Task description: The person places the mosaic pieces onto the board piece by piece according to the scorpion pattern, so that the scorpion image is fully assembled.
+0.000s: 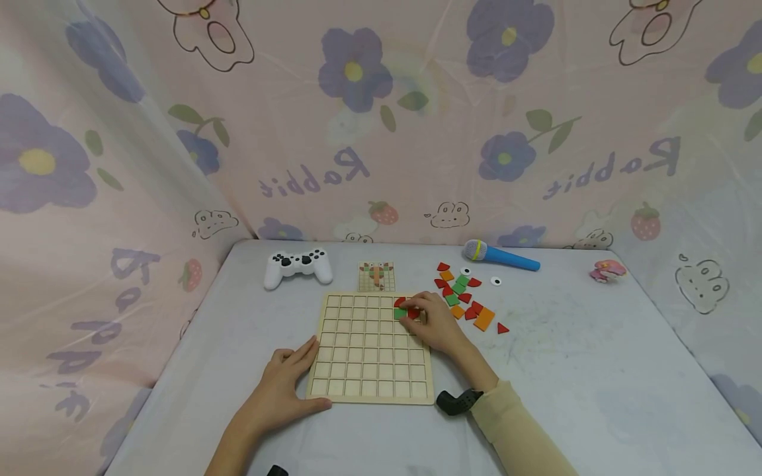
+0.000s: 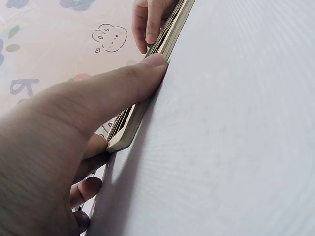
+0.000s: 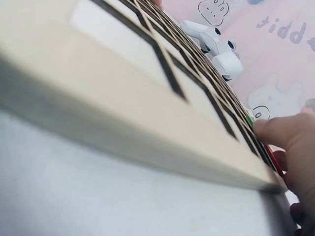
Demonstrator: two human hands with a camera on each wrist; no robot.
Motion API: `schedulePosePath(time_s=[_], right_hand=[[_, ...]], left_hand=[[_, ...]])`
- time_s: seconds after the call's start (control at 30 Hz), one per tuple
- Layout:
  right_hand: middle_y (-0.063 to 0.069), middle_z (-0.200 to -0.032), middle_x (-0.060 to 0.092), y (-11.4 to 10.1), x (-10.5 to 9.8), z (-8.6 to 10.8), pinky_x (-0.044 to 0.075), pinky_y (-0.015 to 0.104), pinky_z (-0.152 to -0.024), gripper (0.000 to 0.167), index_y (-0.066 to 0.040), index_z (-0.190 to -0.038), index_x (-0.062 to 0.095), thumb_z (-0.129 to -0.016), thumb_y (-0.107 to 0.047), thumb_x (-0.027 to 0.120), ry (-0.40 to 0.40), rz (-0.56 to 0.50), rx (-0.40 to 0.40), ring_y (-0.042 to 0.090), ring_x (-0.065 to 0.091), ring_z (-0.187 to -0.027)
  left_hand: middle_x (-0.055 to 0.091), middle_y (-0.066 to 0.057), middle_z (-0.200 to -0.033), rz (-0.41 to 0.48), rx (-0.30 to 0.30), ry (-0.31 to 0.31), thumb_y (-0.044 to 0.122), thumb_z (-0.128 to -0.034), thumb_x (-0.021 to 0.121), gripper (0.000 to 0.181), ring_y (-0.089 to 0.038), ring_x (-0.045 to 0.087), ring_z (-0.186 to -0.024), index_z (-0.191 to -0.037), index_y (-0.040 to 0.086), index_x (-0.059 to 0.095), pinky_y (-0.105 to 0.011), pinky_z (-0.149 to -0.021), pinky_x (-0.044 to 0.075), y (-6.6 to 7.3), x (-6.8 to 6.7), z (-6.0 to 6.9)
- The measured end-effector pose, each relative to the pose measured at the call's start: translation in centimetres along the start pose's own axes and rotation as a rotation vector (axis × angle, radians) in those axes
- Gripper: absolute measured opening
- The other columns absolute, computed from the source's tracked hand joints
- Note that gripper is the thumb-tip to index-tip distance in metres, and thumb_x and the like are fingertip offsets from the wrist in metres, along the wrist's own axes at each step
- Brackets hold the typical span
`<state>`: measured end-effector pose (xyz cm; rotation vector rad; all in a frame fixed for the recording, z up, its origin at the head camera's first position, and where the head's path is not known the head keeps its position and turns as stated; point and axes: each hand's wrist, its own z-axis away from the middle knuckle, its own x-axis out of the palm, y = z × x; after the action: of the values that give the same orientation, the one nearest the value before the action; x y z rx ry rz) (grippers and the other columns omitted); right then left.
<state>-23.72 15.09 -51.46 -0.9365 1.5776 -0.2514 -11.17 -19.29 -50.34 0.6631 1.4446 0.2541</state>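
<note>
A pale wooden grid board (image 1: 370, 402) lies flat on the table. My left hand (image 1: 280, 390) spans its near left corner, thumb along the front edge, fingertips against the left side; the left wrist view shows that straight thumb on the board's edge (image 2: 129, 129). At the far right of the grid, my right hand (image 1: 437, 325) pinches a green piece (image 1: 399, 314) between thumb and index finger, low in a cell. Red pieces (image 1: 399, 302) lie behind and beside it, partly covered by the fingers. In the right wrist view the thumb touches the green piece (image 3: 250, 119).
A small pattern card (image 1: 376, 277) lies behind the board. Loose red, green and orange pieces (image 1: 485, 319) are scattered to its right, with white eye discs (image 1: 496, 281). Farther back are a white game controller (image 1: 297, 268), a blue microphone (image 1: 512, 258) and a pink toy (image 1: 607, 270).
</note>
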Motion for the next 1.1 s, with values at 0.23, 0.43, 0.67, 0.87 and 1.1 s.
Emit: schedulePosePath(time_s=[0.23, 0.43, 0.67, 0.87, 1.1], right_hand=[[0.005, -0.12, 0.07, -0.1, -0.1, 0.0, 0.05, 0.045, -0.098, 0.034, -0.013, -0.123, 0.077, -0.093, -0.029, 0.083, -0.026, 0.014, 0.018, 0.023, 0.059, -0.111], [0.005, -0.12, 0.07, -0.2, -0.4, 0.1, 0.05, 0.045, -0.097, 0.037, -0.011, -0.125, 0.076, -0.093, -0.029, 0.083, -0.038, 0.039, 0.009, 0.024, 0.059, -0.111], [0.006, -0.119, 0.071, -0.4, -0.6, -0.1, 0.05, 0.045, -0.096, 0.038, -0.01, -0.125, 0.075, -0.093, -0.028, 0.084, -0.044, 0.047, 0.005, 0.024, 0.059, -0.109], [0.006, -0.12, 0.071, -0.6, -0.7, -0.2, 0.051, 0.045, -0.099, 0.039, -0.01, -0.127, 0.074, -0.093, -0.028, 0.083, -0.062, 0.058, 0.025, 0.024, 0.06, -0.112], [0.006, -0.119, 0.07, -1.1, -1.0, -0.3, 0.051, 0.045, -0.099, 0.039, -0.01, -0.127, 0.074, -0.092, -0.025, 0.084, -0.079, 0.032, 0.049, 0.024, 0.06, -0.112]], left_hand=[[0.035, 0.004, -0.172, 0.0, 0.009, 0.0, 0.062, -0.0731, 0.09, 0.111, -0.026, 0.041, -0.133, -0.162, 0.013, 0.045, -0.055, -0.107, 0.042, -0.2, 0.1, 0.0], [0.035, 0.003, -0.172, -0.001, 0.009, -0.005, 0.062, -0.0732, 0.09, 0.111, -0.026, 0.041, -0.133, -0.162, 0.013, 0.045, -0.055, -0.108, 0.042, -0.2, 0.2, -0.2], [0.035, 0.004, -0.172, -0.006, 0.008, -0.003, 0.062, -0.0728, 0.091, 0.112, -0.026, 0.042, -0.133, -0.162, 0.013, 0.045, -0.055, -0.107, 0.042, -0.1, 0.1, -0.2], [0.034, 0.005, -0.172, -0.002, 0.002, -0.008, 0.062, -0.0726, 0.091, 0.112, -0.025, 0.041, -0.133, -0.162, 0.014, 0.044, -0.055, -0.108, 0.041, -0.2, 0.1, -0.1], [0.035, 0.003, -0.172, -0.006, 0.008, 0.0, 0.062, -0.0725, 0.091, 0.112, -0.026, 0.042, -0.133, -0.162, 0.013, 0.045, -0.055, -0.108, 0.042, -0.2, 0.1, -0.1]])
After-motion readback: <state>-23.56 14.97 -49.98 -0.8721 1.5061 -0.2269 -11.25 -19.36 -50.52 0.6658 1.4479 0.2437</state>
